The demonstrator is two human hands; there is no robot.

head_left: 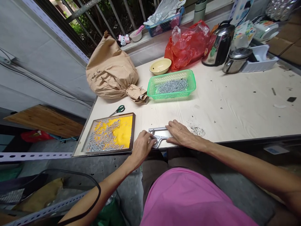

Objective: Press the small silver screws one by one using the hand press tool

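A grey metal hand tool with a frame and a lever (160, 137) lies at the table's front edge. My left hand (143, 145) has its fingers closed at the tool's left end, near a small dark spring. My right hand (178, 133) is wrapped round the tool's right end. Left of my hands is a shallow tray (134, 125) with a yellow bottom, holding many small metal pins, heaped mostly on its left side. Beyond the tool stands a green plastic basket (191, 82) with more small metal pieces (171, 86).
Green-handled scissors (120, 109) lie behind the tray. Farther back are a brown paper sack (110, 69), a cream bowl (160, 66), a red plastic bag (188, 44), a steel kettle (218, 44) and a lidded metal pot (237, 60). Small scraps dot the table's right side.
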